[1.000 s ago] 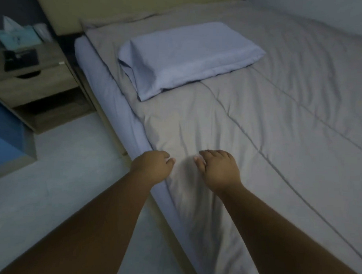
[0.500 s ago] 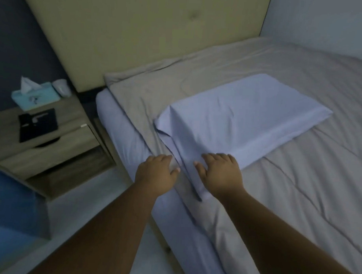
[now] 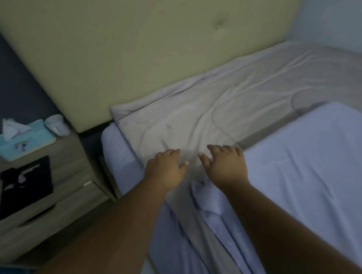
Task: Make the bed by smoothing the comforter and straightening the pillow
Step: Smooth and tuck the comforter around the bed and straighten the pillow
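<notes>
A beige comforter (image 3: 197, 121) covers the bed up to the headboard, wrinkled near its top left corner. A pale blue pillow (image 3: 310, 162) lies on it at the right, its near corner crumpled below my right wrist. My left hand (image 3: 164, 169) hovers palm down over the comforter's left edge, fingers loosely apart and holding nothing. My right hand (image 3: 226, 167) is spread palm down beside it, at the pillow's left corner, fingers over the comforter. Whether either hand touches the fabric is unclear.
A yellow padded headboard (image 3: 138, 43) stands behind the bed. A pale blue fitted sheet (image 3: 122, 155) shows along the mattress side. To the left is a wooden nightstand (image 3: 71, 186) with a teal tissue box (image 3: 22, 141), a white cup (image 3: 55, 124) and a black item (image 3: 26, 184).
The view and both hands have moved up the bed towards the headboard, from mid-comforter past the pillow's near corner. The fingers have opened and spread.
</notes>
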### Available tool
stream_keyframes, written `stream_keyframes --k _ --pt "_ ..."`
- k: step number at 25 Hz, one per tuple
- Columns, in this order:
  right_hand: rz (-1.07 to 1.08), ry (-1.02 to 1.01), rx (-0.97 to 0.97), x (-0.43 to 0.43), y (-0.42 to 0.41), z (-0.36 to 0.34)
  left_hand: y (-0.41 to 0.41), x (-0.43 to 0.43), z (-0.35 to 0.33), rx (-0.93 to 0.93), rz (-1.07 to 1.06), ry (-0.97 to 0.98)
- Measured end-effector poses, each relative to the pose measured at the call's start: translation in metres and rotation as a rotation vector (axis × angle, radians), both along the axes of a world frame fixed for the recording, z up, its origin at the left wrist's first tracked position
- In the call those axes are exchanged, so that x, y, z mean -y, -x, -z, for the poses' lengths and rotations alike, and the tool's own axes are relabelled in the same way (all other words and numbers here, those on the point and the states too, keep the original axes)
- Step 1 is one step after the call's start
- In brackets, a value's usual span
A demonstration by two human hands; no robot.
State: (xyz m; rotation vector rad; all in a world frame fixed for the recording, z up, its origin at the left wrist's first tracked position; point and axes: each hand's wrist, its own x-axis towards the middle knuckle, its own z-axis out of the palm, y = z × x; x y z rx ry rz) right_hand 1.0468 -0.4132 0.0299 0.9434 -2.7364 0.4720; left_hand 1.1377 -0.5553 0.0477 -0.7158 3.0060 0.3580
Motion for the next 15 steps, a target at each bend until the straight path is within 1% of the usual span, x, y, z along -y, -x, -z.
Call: stream_keyframes --k 2,5,7,8,10,12,13,15 --pt "-0.01 -0.057 0.061 0.049 0.02 0.013 0.022 0.049 0.021 0.019 -0.018 -0.029" --pt "-0.019 -0.092 0.118 0.107 0.038 0.03 0.053 0.109 0.051 0.048 -0.008 -0.002" --pt "-0.019 -0.145 0.177 0.164 0.063 0.063 0.091 0.166 0.085 0.041 0.009 0.01" --pt "-0.032 -0.153 0.186 0.178 0.071 0.07 0.1 0.18 0.092 0.034 -0.012 0.02" --pt "-0.022 -0.184 0.241 0.224 0.094 0.103 0.126 0.226 0.126 0.025 -0.04 0.033" --pt "0.015 -0.213 0.293 0.25 0.111 0.135 0.143 0.257 0.157 0.053 -0.015 0.069" --pt "0.033 -0.237 0.289 0.256 0.113 0.15 0.146 0.267 0.17 0.069 0.015 0.084" --pt "0.05 -0.268 0.205 0.261 0.114 0.17 0.149 0.275 0.189 0.042 0.076 0.109"
